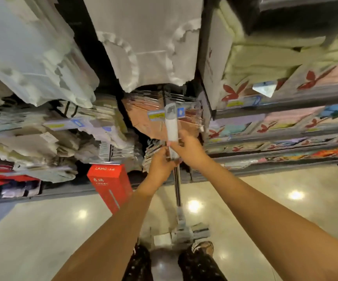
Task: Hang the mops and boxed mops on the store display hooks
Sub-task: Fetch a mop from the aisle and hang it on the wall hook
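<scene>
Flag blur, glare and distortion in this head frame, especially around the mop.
Head view: strong wide-angle warp, shelves bowed and tilted; hanging goods smeared by blur, price tags unreadable; round lamp glare on the glossy floor; the mop, gripped by the left hand and right hand, soft but readable; red box fairly sharp.

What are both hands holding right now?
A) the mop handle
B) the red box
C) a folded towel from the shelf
A: the left hand and the right hand both hold the mop handle, one just below the other, while the red box stands off to the left with no hand on it.
</scene>
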The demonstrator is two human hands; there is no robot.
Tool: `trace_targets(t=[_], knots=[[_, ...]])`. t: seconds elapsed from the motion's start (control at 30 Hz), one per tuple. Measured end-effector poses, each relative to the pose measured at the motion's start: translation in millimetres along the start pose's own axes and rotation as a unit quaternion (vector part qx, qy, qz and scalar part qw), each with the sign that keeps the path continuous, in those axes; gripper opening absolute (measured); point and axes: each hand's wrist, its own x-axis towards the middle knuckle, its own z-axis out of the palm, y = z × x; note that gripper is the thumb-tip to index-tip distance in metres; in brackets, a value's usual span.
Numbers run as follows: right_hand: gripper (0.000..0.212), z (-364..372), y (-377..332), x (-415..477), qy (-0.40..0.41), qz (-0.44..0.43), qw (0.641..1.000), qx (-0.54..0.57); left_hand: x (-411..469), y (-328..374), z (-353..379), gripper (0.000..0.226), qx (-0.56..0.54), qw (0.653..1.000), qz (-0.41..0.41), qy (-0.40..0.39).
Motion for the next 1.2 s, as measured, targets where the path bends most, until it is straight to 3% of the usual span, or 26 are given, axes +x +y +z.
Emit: trace_targets(t=[0.23,0.37,0.63,0.77,0.87,1.0,1.2], knots=[[0.022,2.3,17.9,-46.3,-0.002,-0.049,0.996,0.079,-50.9,-15.7,10.9,0.036,0.012,0.999,0.026,0.033],[0.028,3.2,30.5,-80.2,0.037,-0.034,0.994,0.102,-69.1,-22.1,18.0,0.032,0.043,0.999,0.026,0.009],[0.018,30.2,1.6,-125.5,0.151,0.006,0.985,0.087,-72.3,-23.6,-15.6,0.023,0.065,0.985,0.078,-0.141],[0.021,75.3,-25.8,-158.3,0.239,0.022,0.967,0.085,-88.9,-24.7,-49.6,0.033,0.053,0.961,0.098,-0.254],[0.023,105.3,-47.2,-188.1,0.288,0.039,0.951,0.109,-108.4,-31.3,-72.8,0.036,0.035,0.949,0.115,-0.291],[0.014,127.3,-75.0,-237.9,0.378,0.076,0.914,0.124,-136.5,-37.2,-86.2,0.015,0.093,0.902,0.216,-0.362],[0.010,160.9,-104.5,-326.0,0.580,0.129,0.795,0.119,-210.8,-18.1,-72.2,0.026,0.140,0.820,0.236,-0.502]])
